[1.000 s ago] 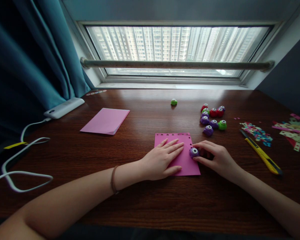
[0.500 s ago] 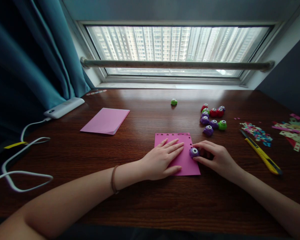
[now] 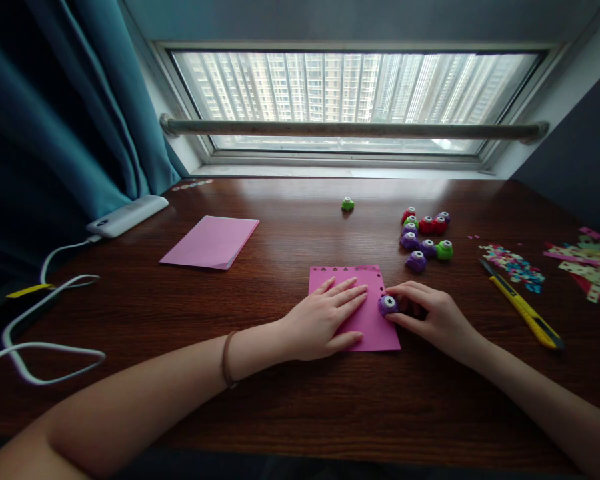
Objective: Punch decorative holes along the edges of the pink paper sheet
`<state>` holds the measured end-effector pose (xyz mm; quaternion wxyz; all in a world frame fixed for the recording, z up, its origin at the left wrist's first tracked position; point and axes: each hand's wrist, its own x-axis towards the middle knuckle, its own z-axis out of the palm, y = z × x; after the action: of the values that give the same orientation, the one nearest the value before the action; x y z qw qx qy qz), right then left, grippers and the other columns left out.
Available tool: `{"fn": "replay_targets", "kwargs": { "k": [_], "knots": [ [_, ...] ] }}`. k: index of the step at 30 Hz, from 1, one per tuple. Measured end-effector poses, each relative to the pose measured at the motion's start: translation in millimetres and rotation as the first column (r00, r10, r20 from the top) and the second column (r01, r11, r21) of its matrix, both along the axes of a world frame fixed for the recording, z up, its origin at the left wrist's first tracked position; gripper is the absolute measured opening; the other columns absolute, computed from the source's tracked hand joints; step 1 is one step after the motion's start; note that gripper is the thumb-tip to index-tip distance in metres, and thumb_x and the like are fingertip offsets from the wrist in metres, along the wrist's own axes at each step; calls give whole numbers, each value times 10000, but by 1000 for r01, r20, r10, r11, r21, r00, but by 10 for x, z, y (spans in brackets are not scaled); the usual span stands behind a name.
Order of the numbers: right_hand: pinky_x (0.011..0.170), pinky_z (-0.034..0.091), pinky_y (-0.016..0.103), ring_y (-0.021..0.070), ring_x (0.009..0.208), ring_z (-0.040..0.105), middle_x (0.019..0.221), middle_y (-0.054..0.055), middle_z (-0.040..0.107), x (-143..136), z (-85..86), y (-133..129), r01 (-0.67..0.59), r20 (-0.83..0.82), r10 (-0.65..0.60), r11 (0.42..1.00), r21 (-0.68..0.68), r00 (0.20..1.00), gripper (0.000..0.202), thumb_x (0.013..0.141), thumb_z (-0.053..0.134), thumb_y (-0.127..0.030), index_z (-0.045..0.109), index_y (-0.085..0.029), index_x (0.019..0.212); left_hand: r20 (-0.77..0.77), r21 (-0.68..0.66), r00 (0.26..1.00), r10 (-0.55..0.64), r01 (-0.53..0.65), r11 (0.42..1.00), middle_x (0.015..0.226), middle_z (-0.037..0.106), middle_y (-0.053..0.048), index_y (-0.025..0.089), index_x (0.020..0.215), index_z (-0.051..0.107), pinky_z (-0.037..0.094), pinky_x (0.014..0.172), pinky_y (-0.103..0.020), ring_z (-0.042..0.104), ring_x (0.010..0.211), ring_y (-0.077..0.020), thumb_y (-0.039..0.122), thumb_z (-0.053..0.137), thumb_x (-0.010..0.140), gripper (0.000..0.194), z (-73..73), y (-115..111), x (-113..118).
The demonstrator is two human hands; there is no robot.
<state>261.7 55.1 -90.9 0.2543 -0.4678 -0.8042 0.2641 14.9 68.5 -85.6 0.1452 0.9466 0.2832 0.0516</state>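
Note:
A pink sheet of paper (image 3: 380,337) lies on the table, with small holes punched along its far edge and the upper part of its right edge. My left hand (image 3: 325,320) rests flat on it, fingers spread. At the sheet's right edge is a purple craft punch (image 3: 389,305) with a star on its white button. My right hand (image 3: 433,317) grips this punch between thumb and fingers. The part of the punch that meets the paper is hidden from above.
Several craft punches (image 3: 428,249) stand at the back right, and a green punch (image 3: 348,204) sits apart. Rightward lie a yellow utility knife (image 3: 525,310), confetti (image 3: 515,267) and paper strips (image 3: 593,263). Leftward are pink paper (image 3: 213,242), a white power bank (image 3: 127,216) and its cable (image 3: 55,345).

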Motion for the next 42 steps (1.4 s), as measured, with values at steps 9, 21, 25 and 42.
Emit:
{"fn": "replay_targets", "kwargs": {
  "k": [9, 21, 25, 42],
  "knots": [
    [624, 409, 219, 94, 713, 499, 915, -15, 593, -1, -6, -1, 2, 1, -2, 1000, 8, 1000, 270, 788, 614, -303, 574, -242, 1047, -13, 1, 1000, 1, -1, 1000, 1458, 217, -79, 138, 1396, 197, 105, 1113, -421, 105, 1354, -213, 500, 371, 895, 643, 11, -5, 0],
    [638, 415, 221, 96, 725, 511, 922, -10, 596, 0, 2, -2, 1, 2, -1, 1000, 7, 1000, 264, 792, 610, -303, 574, -240, 1045, -7, 3, 1000, 1, -1, 1000, 1458, 216, -82, 139, 1396, 195, 109, 1112, -425, 109, 1354, -216, 498, 368, 897, 638, 1, 8, -3],
    [630, 413, 221, 94, 719, 506, 916, -12, 593, 3, -5, 0, 1, 2, -1, 1000, 2, 1000, 264, 792, 609, -306, 574, -241, 1046, -7, 2, 1000, -2, 2, 1000, 1458, 216, -80, 139, 1395, 198, 109, 1111, -427, 107, 1354, -214, 501, 367, 896, 640, 4, 1, -6],
    [627, 426, 233, 114, 721, 517, 917, 12, 598, 0, 0, -3, 2, -9, -2, 1000, 6, 1000, 271, 789, 604, -309, 584, -228, 1047, 19, -11, 1000, -2, 2, 1000, 1451, 235, -91, 144, 1392, 211, 112, 1108, -434, 120, 1352, -222, 488, 391, 892, 633, 7, -3, -1]
  ]
}}
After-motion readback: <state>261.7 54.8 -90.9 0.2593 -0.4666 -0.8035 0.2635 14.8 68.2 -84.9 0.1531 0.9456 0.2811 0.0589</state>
